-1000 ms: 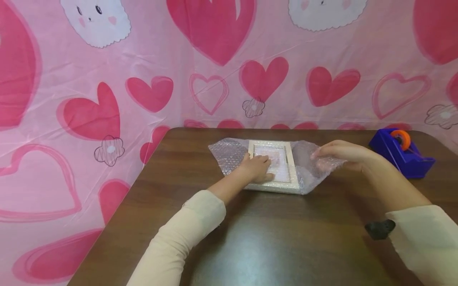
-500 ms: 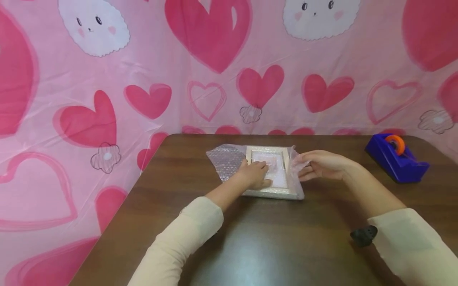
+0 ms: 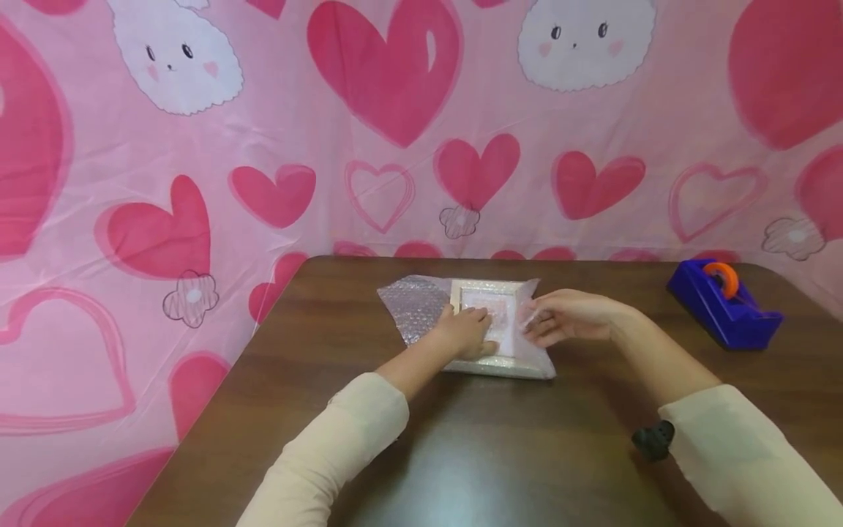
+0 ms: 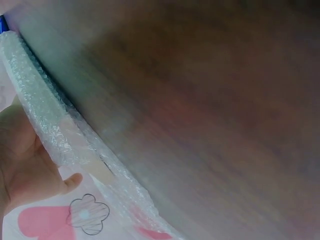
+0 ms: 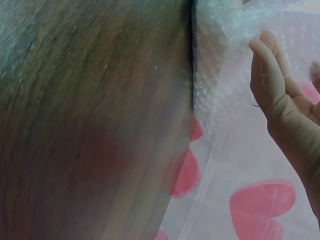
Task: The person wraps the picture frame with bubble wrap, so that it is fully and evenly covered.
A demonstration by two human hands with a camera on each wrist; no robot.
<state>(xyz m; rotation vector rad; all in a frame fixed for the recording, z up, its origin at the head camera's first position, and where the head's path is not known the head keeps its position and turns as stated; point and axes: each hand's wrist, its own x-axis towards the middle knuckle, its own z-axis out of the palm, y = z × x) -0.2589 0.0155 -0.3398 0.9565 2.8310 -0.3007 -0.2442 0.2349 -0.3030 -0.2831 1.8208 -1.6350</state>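
Observation:
A cream picture frame [image 3: 494,285] lies flat on bubble wrap [image 3: 411,304] near the table's far side. My left hand [image 3: 464,333] rests on the middle of the frame with its fingers spread. My right hand [image 3: 573,316] is at the frame's right side, its fingers touching the wrap folded over that edge. In the right wrist view, the fingers of the right hand [image 5: 275,80] are nearly straight beside the crinkled wrap [image 5: 215,65]. The left wrist view shows the left hand [image 4: 30,160] along the wrapped near edge, thumb stretched out. The left flap of wrap lies spread out on the table.
A blue tape dispenser [image 3: 731,318] with an orange tape core [image 3: 721,279] stands at the back right of the brown wooden table [image 3: 527,454]. A pink heart-patterned cloth [image 3: 369,88] hangs behind the table and along its left side.
My right hand has moved left, bringing the right flap of bubble wrap from outstretched to folded over the frame's right edge. The left hand stays on the frame. The head view has tilted up slightly.

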